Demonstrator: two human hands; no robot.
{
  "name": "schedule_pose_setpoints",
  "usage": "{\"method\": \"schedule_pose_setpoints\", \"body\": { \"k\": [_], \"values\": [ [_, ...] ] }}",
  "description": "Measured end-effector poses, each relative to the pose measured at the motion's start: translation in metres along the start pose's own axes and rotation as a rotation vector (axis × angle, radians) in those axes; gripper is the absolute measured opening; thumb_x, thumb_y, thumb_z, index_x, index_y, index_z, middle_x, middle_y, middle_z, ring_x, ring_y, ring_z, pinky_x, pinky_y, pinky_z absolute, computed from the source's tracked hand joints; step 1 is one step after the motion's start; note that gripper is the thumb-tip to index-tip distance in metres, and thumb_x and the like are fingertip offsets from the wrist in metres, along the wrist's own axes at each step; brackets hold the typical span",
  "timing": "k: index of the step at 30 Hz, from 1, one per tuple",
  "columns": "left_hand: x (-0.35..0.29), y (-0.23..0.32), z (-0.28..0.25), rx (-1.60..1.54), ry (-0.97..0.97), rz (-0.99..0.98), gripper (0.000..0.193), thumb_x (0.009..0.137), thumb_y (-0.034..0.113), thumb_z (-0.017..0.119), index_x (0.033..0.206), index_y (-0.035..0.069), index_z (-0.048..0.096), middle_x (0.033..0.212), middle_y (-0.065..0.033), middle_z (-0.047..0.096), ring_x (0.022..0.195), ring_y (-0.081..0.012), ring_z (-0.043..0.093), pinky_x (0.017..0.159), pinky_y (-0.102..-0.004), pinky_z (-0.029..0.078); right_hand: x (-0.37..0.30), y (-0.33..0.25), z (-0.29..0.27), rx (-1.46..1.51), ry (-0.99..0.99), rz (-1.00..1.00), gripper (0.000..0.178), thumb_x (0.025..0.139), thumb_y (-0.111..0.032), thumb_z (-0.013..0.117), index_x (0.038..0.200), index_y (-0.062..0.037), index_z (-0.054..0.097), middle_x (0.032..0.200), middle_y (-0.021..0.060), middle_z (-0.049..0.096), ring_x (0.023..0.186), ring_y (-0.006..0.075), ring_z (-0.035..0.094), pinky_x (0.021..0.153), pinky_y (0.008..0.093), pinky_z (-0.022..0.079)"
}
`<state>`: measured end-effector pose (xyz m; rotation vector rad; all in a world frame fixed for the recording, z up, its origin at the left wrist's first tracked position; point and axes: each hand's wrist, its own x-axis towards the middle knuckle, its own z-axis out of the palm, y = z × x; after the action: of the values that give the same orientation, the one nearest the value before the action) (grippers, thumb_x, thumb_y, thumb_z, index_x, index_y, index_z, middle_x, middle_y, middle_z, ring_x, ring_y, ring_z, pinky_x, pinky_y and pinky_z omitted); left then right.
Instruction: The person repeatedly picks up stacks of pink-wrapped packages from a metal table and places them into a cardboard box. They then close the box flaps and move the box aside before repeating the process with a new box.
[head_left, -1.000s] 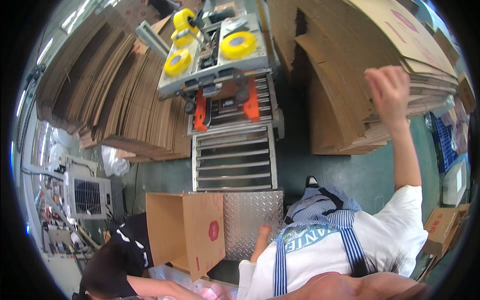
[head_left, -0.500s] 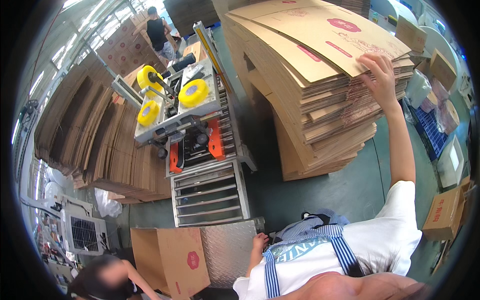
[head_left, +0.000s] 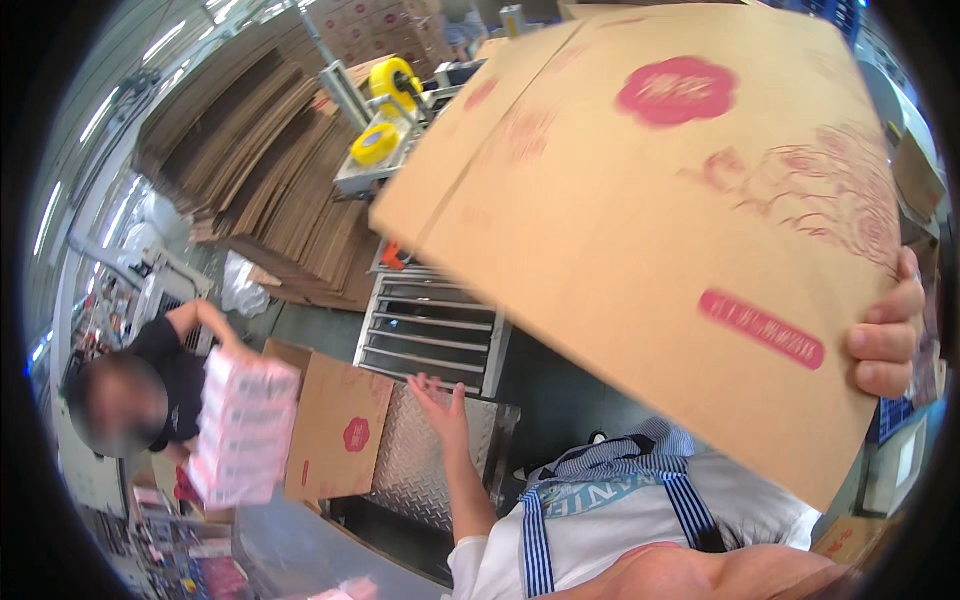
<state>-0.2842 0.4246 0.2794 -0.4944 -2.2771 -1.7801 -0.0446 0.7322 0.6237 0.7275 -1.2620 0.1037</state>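
Observation:
A large flat cardboard carton [head_left: 590,200], brown with red printing, is raised in front of me and fills the upper right. My right hand [head_left: 888,335] grips its right edge, fingers folded over the printed face. My left hand [head_left: 435,400] is empty, fingers spread, over the near end of the roller conveyor [head_left: 425,345] and beside the diamond-plate metal surface [head_left: 415,470]. Left of that hand stands an open cardboard box [head_left: 345,425]. The raised carton hides most of the taping machine and the carton stack.
At the left, a co-worker [head_left: 180,380] holds a stack of pink-and-white packs [head_left: 245,430] beside the open box. Behind the conveyor stand piles of flat cartons [head_left: 270,170]. Yellow tape rolls [head_left: 375,145] show on the machine. A brown box [head_left: 850,540] lies at lower right.
My right hand has lifted a flat carton off the stack and brought it closer. My left hand has moved forward and left, opening. The co-worker has come up with pink packs.

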Motion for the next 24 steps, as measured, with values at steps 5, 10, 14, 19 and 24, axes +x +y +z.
{"method": "schedule_pose_setpoints", "body": {
  "k": [5, 10, 14, 19, 24],
  "values": [
    [-0.011, 0.000, -0.125, 0.616, 0.587, 0.269, 0.047, 0.082, 0.025, 0.067, 0.116, -0.003, 0.050, 0.113, -0.0178, 0.056, 0.095, -0.0309, 0.058, 0.091, -0.0426, 0.041, -0.052, 0.012, 0.073, 0.658, -0.286, 0.523, 0.009, 0.084, -0.021, 0.057, 0.076, -0.0176, 0.056, 0.076, -0.0051, 0.057, 0.079, 0.0145, 0.047, 0.088, 0.0388, 0.035],
    [-0.080, 0.013, -0.225, 1.172, 0.511, 0.127, 0.029, 0.074, 0.034, 0.071, 0.079, 0.007, 0.059, 0.075, -0.0071, 0.059, 0.077, -0.0277, 0.056, 0.089, -0.0410, 0.040, -0.181, -0.002, 0.202, 0.529, -0.275, 1.502, 0.015, 0.087, -0.016, 0.055, 0.093, -0.0031, 0.059, 0.092, 0.0077, 0.059, 0.085, 0.0257, 0.056, 0.083, 0.0337, 0.043],
    [-0.094, 0.024, -0.256, 1.309, 0.292, -0.042, 0.027, 0.073, 0.034, 0.071, 0.082, 0.010, 0.061, 0.081, -0.0037, 0.060, 0.081, -0.0243, 0.056, 0.095, -0.0452, 0.035, -0.267, -0.089, 0.304, -0.189, -0.797, 0.898, 0.044, 0.080, -0.025, 0.066, 0.116, -0.0029, 0.052, 0.116, 0.0127, 0.055, 0.117, 0.0292, 0.047, 0.095, 0.0474, 0.037],
    [-0.049, 0.002, -0.277, 1.332, 0.180, -0.137, 0.026, 0.084, 0.036, 0.060, 0.087, 0.011, 0.062, 0.086, -0.0046, 0.062, 0.087, -0.0258, 0.057, 0.094, -0.0504, 0.036, -0.263, -0.235, 0.373, 0.387, -1.125, 0.559, 0.074, 0.072, -0.036, 0.072, 0.132, -0.0044, 0.043, 0.141, 0.0092, 0.040, 0.132, 0.0273, 0.034, 0.107, 0.0507, 0.027],
    [-0.002, -0.011, -0.319, 1.292, -0.022, -0.255, 0.031, 0.090, 0.038, 0.050, 0.098, 0.009, 0.058, 0.093, -0.0091, 0.064, 0.096, -0.0309, 0.059, 0.089, -0.0564, 0.038, -0.257, -0.282, 0.383, 0.345, -1.051, 0.507, 0.068, 0.074, -0.031, 0.070, 0.134, -0.0115, 0.045, 0.142, 0.0045, 0.040, 0.134, 0.0206, 0.034, 0.107, 0.0517, 0.027]
  ]
}}
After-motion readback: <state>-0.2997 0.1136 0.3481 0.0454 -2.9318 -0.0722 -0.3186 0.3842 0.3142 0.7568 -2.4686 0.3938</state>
